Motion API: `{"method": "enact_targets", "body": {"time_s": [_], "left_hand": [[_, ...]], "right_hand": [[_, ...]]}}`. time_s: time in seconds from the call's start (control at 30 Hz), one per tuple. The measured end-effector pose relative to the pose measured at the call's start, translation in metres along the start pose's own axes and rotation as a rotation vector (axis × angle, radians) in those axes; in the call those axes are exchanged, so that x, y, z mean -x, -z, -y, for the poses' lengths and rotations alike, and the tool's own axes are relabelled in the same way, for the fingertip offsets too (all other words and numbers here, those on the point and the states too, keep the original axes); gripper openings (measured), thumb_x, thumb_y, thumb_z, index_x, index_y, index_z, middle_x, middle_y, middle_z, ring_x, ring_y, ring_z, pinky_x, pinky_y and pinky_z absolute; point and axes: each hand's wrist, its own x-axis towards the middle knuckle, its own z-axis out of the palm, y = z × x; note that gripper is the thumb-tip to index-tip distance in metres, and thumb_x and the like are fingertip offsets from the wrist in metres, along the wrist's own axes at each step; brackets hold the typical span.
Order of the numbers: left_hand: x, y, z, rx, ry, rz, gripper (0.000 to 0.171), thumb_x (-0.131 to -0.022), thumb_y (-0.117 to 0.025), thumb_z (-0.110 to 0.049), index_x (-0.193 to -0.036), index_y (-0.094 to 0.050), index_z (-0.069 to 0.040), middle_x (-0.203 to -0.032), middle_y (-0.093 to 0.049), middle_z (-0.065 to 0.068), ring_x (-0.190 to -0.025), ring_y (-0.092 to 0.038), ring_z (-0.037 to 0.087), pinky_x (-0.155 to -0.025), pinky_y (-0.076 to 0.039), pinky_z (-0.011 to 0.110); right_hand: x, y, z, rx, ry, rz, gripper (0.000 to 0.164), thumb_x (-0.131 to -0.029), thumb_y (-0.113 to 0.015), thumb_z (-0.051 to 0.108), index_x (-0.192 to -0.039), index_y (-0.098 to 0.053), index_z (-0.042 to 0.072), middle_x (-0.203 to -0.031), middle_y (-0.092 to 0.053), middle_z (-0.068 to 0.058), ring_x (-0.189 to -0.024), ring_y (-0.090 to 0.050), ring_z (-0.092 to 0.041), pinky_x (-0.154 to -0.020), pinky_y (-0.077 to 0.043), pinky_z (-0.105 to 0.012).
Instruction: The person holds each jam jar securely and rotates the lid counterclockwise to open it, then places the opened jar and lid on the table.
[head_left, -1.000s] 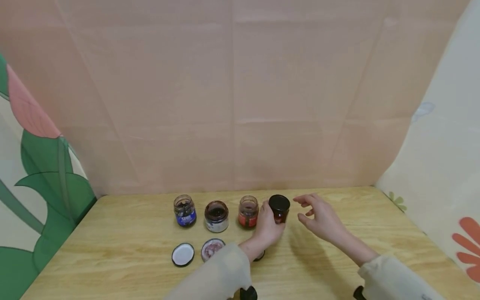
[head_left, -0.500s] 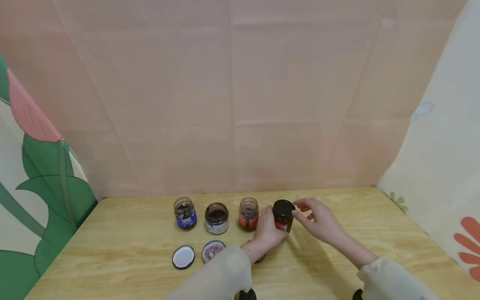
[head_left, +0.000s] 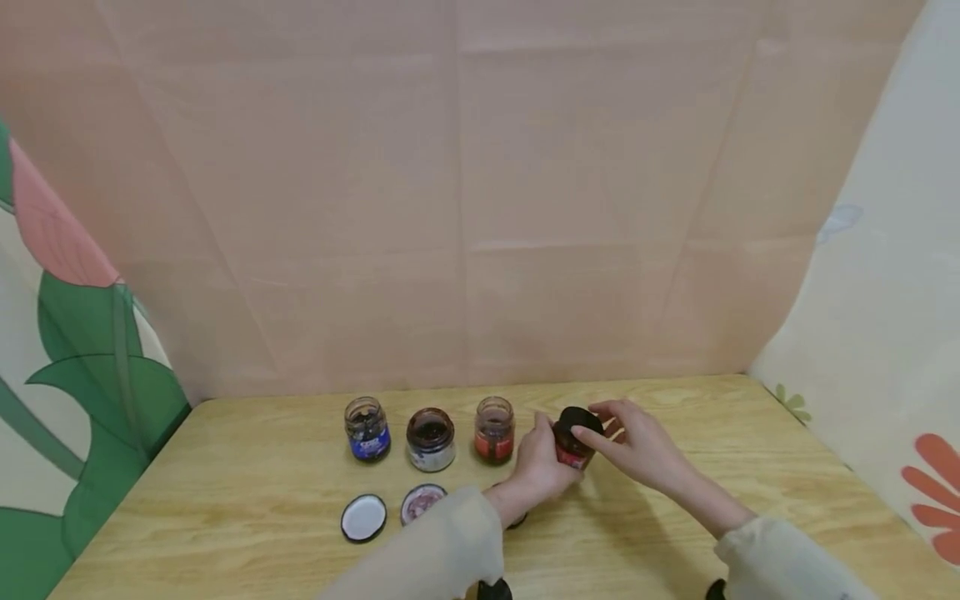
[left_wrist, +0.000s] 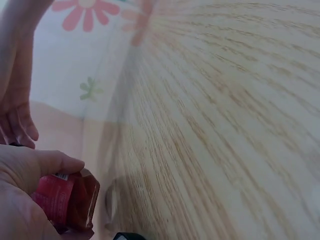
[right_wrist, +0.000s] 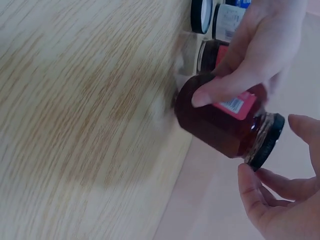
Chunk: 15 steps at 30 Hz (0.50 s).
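My left hand [head_left: 542, 467] grips a dark red glass jar [right_wrist: 215, 125] with a red label, fingers and thumb around its body. The jar is tilted, its black screw lid [right_wrist: 269, 142] turned toward my right hand [head_left: 639, 447]. That hand pinches the lid's edge, thumb on one side and fingers on the other. In the left wrist view the jar's lower end and label [left_wrist: 53, 197] show past my left thumb, while the lid is mostly hidden. Left of my left hand stands an open jar [head_left: 494, 433] with a red label.
Farther left are an open jar with a white label [head_left: 431, 456] and one with a blue label [head_left: 369, 442]. In front lie an upturned white-lined lid [head_left: 363, 518] and a stained lid [head_left: 422, 502]. Another lid is mostly behind my left arm. The wooden table [head_left: 247, 483] ends at a pinkish backdrop.
My left hand has brought the jar rightward and slightly nearer, tilting it toward the right hand. The right hand, apart from it at first, has closed its thumb and fingers onto the lid.
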Motion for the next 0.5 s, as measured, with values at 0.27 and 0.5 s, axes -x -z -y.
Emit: {"method": "enact_targets", "body": {"time_s": [0.27,0.5], "left_hand": [[0.009,0.016,-0.005,-0.106,-0.091,0.023,0.048,-0.062,-0.087,-0.019,-0.1,-0.059,-0.01,-0.083,-0.062,-0.002,-0.072,-0.055,0.008,-0.063,-0.046,0.021],[0.016,0.029,-0.01,-0.132,-0.16,0.062,0.04,-0.063,-0.088,-0.024,-0.094,-0.065,-0.012,-0.076,-0.062,-0.01,-0.064,-0.051,0.0,-0.057,-0.044,0.017]], "right_hand": [[-0.005,0.007,0.0,-0.016,-0.097,0.044,0.045,-0.093,-0.061,0.04,-0.112,-0.065,-0.001,-0.095,-0.068,-0.009,-0.074,-0.06,-0.013,-0.059,-0.049,-0.028],[-0.005,0.016,0.007,-0.019,-0.206,0.096,0.049,-0.087,-0.064,0.05,-0.101,-0.068,0.003,-0.078,-0.069,-0.002,-0.063,-0.06,-0.011,-0.056,-0.049,-0.029]]}}
